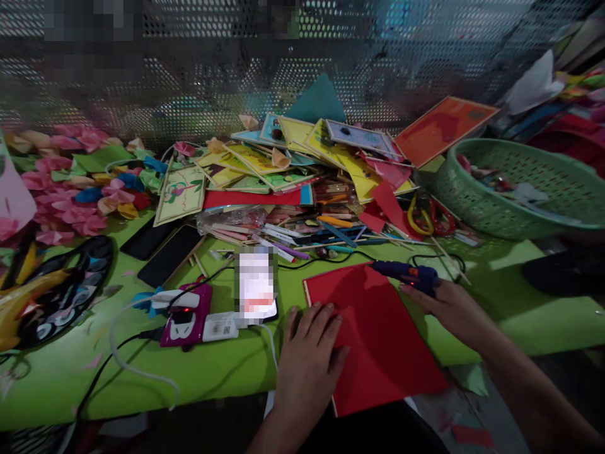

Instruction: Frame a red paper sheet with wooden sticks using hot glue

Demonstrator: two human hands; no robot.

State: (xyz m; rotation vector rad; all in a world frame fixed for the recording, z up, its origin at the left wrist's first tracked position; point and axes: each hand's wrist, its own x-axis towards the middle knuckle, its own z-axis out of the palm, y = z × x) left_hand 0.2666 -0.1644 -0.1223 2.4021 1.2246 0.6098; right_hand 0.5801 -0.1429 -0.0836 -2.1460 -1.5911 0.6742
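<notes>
A sheet of red card (378, 340) lies before me, its near end reaching past the table's front edge. A thin pale stick runs along part of its left side. My left hand (312, 347) rests flat on the card's left part, fingers stretched out and holding nothing. My right hand (442, 302) is closed around a blue hot glue gun (411, 275), whose nozzle points left over the card's far edge. A small red light glows on the gun. Whether the nozzle touches the card I cannot tell.
Behind lie pens, sticks and a heap of decorated cards (283, 151). A green basket (501, 195) and scissors (423, 217) are at right. Left of the card are a lit phone (255, 284), a purple power strip (203, 302) with cables, two dark phones (170, 255) and paper flowers (75, 195).
</notes>
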